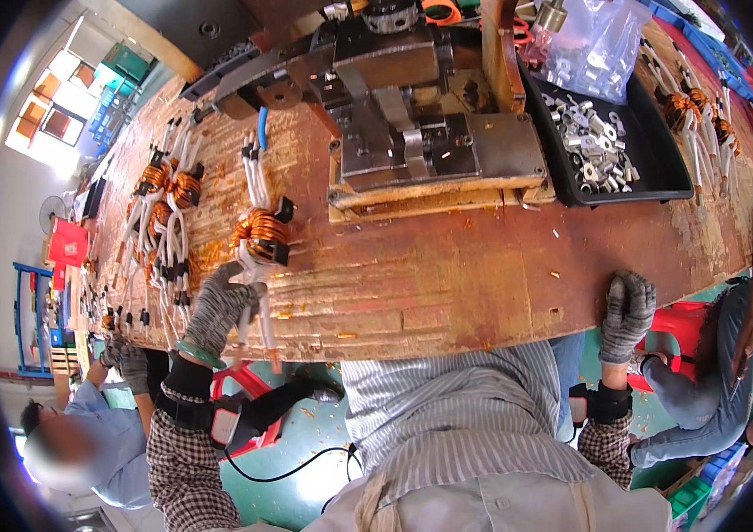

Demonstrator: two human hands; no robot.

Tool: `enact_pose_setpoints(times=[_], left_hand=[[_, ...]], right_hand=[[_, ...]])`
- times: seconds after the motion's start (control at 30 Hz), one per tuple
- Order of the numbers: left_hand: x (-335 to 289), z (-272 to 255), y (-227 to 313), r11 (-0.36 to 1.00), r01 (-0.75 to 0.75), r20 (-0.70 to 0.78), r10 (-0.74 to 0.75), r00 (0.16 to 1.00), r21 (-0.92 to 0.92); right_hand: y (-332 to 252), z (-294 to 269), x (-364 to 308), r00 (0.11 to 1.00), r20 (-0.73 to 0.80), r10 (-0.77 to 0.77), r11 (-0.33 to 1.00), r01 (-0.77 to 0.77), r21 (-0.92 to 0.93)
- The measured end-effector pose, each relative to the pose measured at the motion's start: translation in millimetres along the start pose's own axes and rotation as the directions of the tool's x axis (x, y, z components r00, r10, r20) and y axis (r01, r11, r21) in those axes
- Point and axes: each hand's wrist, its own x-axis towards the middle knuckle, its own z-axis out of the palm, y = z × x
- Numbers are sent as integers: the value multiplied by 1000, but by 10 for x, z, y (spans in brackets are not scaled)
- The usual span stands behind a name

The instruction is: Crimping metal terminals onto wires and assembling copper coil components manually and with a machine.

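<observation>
Striped shirt front fills the lower middle, closest to the lens, w/ checked sleeves coming up on both sides. Left hand, in a grey knit glove, reaches over the near edge of the worn wooden workbench and its fingers close around the white leads of a copper-wound coil. That coil lies on the bench just beyond the fingertips, black clips at its top & bottom, its white sleeved wires running up toward the back. Green band sits at the left wrist, black strap below it.

Right hand, also grey-gloved, rests on the bench's near edge well to the right, fingers curled down over the rim, gripping no loose item (only the table edge itself).

More coils of the same kind lie in a loose row further left, wires tangled together. Metal press fixture on a wood base stands at centre back. Right of it, a black tray holds a heap of small silver terminal lugs, w/ a clear plastic bag at its far end. Another bunch of coils lies right of the tray.

Other people sit at the bench: one at lower left in a blue shirt, one at far right by a red stool.
</observation>
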Motion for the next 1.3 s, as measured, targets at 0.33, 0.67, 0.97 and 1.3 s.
enact_pose_setpoints(times=[0.33, 0.67, 0.97, 1.3], left_hand=[[-11, 159, -367, 968, -62, 158, 103, 982, -245], [-85, 522, -334, 940, -165, 147, 216, 965, -299], [-496, 596, -112, 947, -159, 246, 230, 942, -280], [-184, 159, -326, 790, -105, 189, 270, 944, -605]], right_hand=[[-171, -28, 126, 989, 149, 25, 999, -29, 23], [-2178, 1067, -36, 284, 767, -576, 246, -834, 494], [-2651, 1573, -330, -30, 922, -386, 32, -999, -19], [-1933, 873, -88, 472, 432, -768, 232, -423, 876]])
